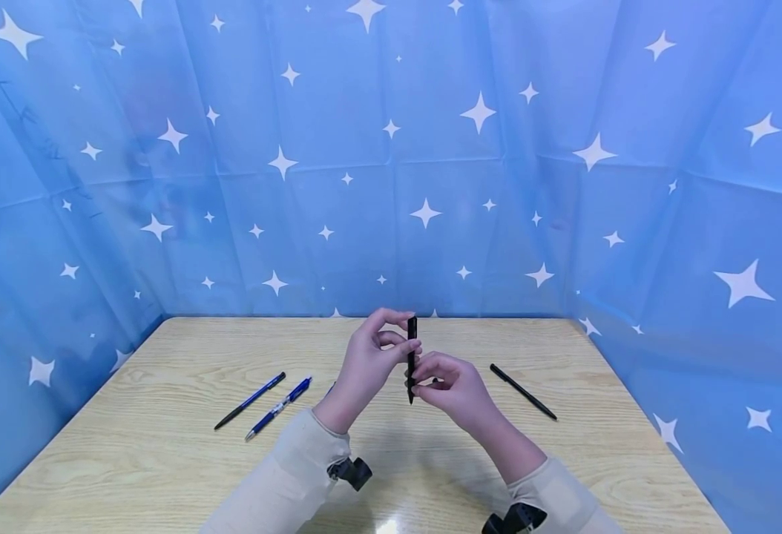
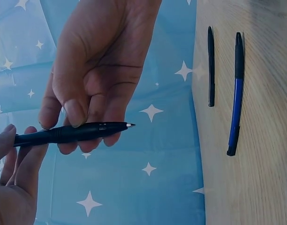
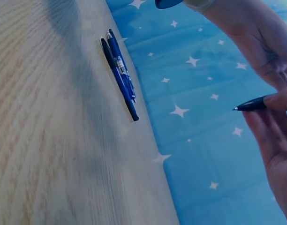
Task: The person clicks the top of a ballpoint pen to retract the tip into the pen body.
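A black pen stands nearly upright between both hands, its tip pointing down. My left hand holds its upper part, thumb on the barrel and a finger at the top end. Lower down, near the tip, the thumb and fingers of my right hand pinch the barrel. In the left wrist view the pen's pale metal point shows beyond the dark grip. The right wrist view shows the right hand close behind that point, while much of the barrel is hidden by fingers.
On the left of the wooden table lie a blue pen with a black grip and a blue pen with a pale band. A black pen lies to the right. Starry blue cloth hangs around the table.
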A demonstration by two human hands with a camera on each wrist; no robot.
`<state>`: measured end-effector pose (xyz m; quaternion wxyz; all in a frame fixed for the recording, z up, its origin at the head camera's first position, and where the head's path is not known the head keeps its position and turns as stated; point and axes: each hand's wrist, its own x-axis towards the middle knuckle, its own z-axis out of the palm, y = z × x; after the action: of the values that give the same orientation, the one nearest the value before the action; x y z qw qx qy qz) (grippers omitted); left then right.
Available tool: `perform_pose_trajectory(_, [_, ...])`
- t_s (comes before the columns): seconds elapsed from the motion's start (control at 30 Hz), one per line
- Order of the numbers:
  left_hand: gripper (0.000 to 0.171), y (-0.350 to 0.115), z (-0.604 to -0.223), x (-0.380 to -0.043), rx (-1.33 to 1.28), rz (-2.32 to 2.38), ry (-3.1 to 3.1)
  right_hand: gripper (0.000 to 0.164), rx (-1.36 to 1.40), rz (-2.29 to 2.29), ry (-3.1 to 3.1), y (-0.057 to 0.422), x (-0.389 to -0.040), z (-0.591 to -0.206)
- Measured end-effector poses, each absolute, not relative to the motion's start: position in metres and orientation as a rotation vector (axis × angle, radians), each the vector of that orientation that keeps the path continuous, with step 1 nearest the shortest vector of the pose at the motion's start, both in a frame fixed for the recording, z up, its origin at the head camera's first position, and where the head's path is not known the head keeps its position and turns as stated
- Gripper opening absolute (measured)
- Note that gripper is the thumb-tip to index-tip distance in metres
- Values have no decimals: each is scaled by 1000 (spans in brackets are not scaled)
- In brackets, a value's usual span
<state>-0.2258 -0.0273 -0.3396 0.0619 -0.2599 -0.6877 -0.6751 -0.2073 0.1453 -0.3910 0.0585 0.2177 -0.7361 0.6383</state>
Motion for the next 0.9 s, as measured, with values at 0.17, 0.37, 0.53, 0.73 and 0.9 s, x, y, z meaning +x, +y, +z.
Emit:
perform_pose_trajectory(0.17, [46, -29, -341, -225, -797, -2047, -2085, 15, 694, 1949, -2262, 149, -208, -388])
perform_pose_trajectory(0.37, [39, -35, -340, -225, -785, -1944, -2139, 15, 888, 1957, -2282, 159, -210, -390])
perform_pose_trajectory(0.53, [34, -43, -343, -227, -739, -2023, -2141, 21, 979, 1916, -2338, 170, -211, -391])
perform_pose_trajectory(0.73, [33, -51, -350, -226, -676, -2060, -2214, 36, 1094, 1896, -2411, 188, -212, -389])
perform_pose_trajectory(0.9, [32, -59, -355, -224, -687, -2007, -2293, 40, 1082, 1928, -2514, 208, -220, -390])
